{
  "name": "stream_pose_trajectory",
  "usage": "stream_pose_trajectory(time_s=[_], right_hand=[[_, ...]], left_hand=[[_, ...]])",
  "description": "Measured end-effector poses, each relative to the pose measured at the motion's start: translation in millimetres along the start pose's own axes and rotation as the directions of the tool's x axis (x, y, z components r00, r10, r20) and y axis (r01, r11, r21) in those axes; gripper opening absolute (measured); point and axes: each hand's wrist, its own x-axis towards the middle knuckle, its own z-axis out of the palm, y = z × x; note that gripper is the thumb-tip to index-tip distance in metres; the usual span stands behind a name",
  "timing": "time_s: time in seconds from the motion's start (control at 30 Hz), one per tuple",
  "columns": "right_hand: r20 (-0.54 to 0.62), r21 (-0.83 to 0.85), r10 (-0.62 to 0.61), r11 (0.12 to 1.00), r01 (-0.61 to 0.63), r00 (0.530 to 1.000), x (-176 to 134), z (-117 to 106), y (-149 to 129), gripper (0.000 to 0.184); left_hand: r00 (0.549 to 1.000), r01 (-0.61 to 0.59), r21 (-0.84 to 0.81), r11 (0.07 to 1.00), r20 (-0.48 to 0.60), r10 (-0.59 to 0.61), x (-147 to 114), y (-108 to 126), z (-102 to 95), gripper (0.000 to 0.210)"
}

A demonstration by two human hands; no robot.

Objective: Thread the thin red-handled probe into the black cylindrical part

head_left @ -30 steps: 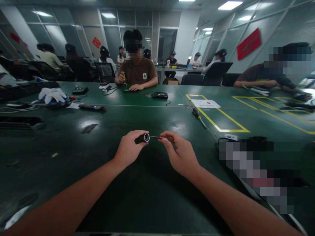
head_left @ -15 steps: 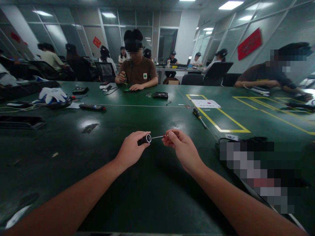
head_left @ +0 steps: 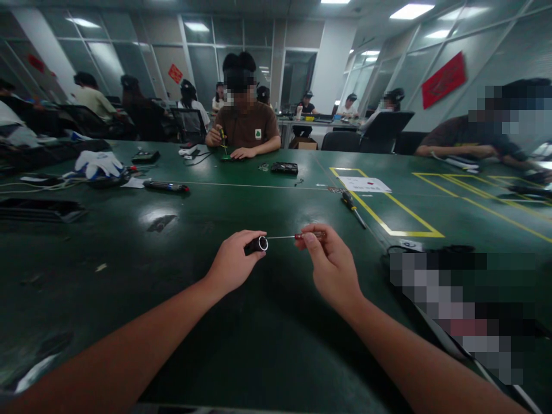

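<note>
My left hand (head_left: 233,261) is closed around a short black cylinder (head_left: 255,246) whose round end has a bright silver rim, like a flashlight's. That end faces right and toward me. In my right hand (head_left: 338,267) is a thin screwdriver (head_left: 284,237) with a reddish, see-through handle, gripped between thumb and fingers. Its slim metal shaft points left and reaches the cylinder's upper edge; I cannot tell whether the tip touches it. Both hands are above the green table (head_left: 241,356), near its middle.
A yellow-and-black screwdriver (head_left: 353,210) lies beyond my right hand, by a yellow tape outline and a white sheet (head_left: 366,184). White gloves (head_left: 99,165) and a dark pen-shaped tool (head_left: 166,187) lie at left. Opposite, a person (head_left: 248,126) works. A blurred-out object (head_left: 457,310) is at right.
My right hand has moved right, away from the cylinder, so more of the screwdriver's shaft and handle shows. The left hand keeps its hold. The view has shifted slightly.
</note>
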Motion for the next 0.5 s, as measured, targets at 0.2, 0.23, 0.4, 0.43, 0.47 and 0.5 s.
stream_pose_trajectory(time_s=[0.2,0.23,0.4,0.43,0.47,0.5], right_hand=[[0.113,-0.121,-0.037,0.991,0.051,0.993,-4.0,0.0,-1.6,0.017],[0.111,-0.136,-0.035,0.989,0.05,0.993,-3.7,-0.3,-1.5,0.017],[0.07,-0.14,-0.058,0.988,0.067,0.996,-2.2,-1.4,-1.1,0.018],[0.073,-0.135,-0.061,0.988,0.071,0.995,-2.2,-1.4,-1.1,0.018],[0.08,-0.135,-0.062,0.988,0.072,0.995,-2.3,-1.2,-1.1,0.018],[0.09,-0.141,-0.06,0.987,0.073,0.994,-2.4,-1.0,-1.1,0.018]], left_hand=[[1.0,-0.027,0.008,1.0,-0.01,0.027,0.5,1.7,-0.9,0.04],[1.0,-0.025,0.014,1.0,-0.01,0.025,0.6,2.0,-1.3,0.04],[1.0,-0.024,0.035,0.999,-0.003,0.024,1.0,1.4,-1.6,0.04],[1.0,-0.024,0.038,0.999,-0.004,0.025,1.1,1.1,-1.3,0.04],[1.0,-0.025,0.04,0.999,-0.004,0.025,1.2,0.9,-1.1,0.04],[1.0,-0.026,0.041,0.999,-0.005,0.026,1.3,0.7,-0.8,0.04]])
